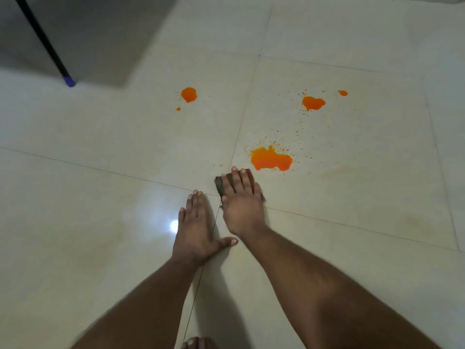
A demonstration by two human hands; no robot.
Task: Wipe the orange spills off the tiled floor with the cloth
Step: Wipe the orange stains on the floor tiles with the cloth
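Observation:
My right hand [241, 202] lies flat on a small dark brown cloth [219, 185] and presses it onto the pale tiled floor [100, 185]. Just beyond the fingertips, to the right, is the largest orange spill [271, 159], with fine splatter around it. Farther off are a round orange spill [189, 94] on the left, a heart-shaped one [313, 103] on the right and a small blot [343, 92] beside it. My left hand [196, 233] rests palm down on the floor, fingers spread, just left of the right hand, holding nothing.
A black pole with a blue tip [69, 81] slants down to the floor at the upper left, beside a grey shadowed area [100, 34]. A lamp's glare [173, 225] shines on the tile by my left hand. Toes [197, 343] show at the bottom edge.

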